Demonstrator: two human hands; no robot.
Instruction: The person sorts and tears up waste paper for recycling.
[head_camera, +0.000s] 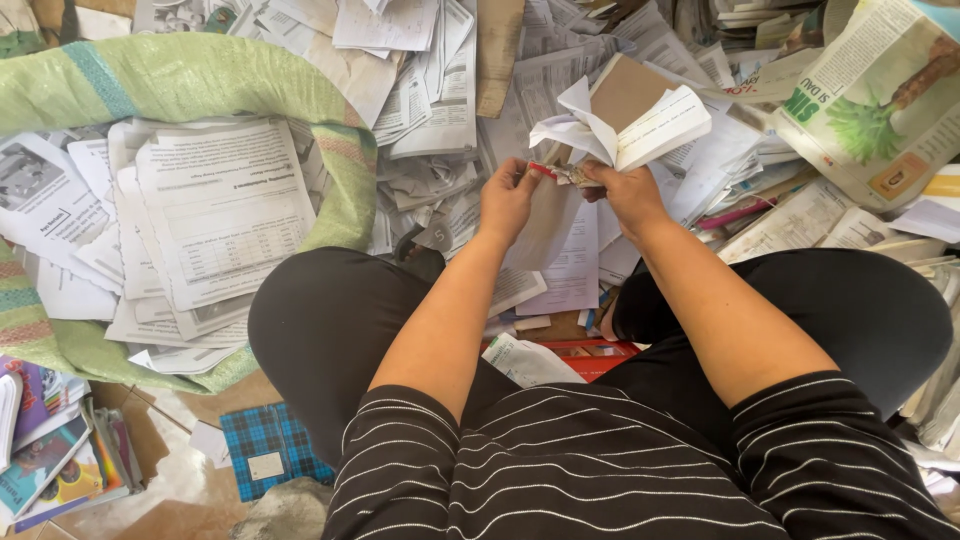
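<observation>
Item: thin booklet (640, 125), white pages splayed open and brown cover showing behind, held up above the lap of a seated person in black trousers, over a floor strewn with loose printed papers (440, 90). Left hand (507, 200) and right hand (628, 192) meet at the booklet's lower spine edge, each grip pinched together on it, fingertips closed around a small red-and-white strip (545, 171) at that edge. Left of the booklet, a green woven sack (180, 80) holds stacked printed sheets; right of it, a glossy magazine (880, 100); below it, well apart, a blue checked notebook (270, 450).
</observation>
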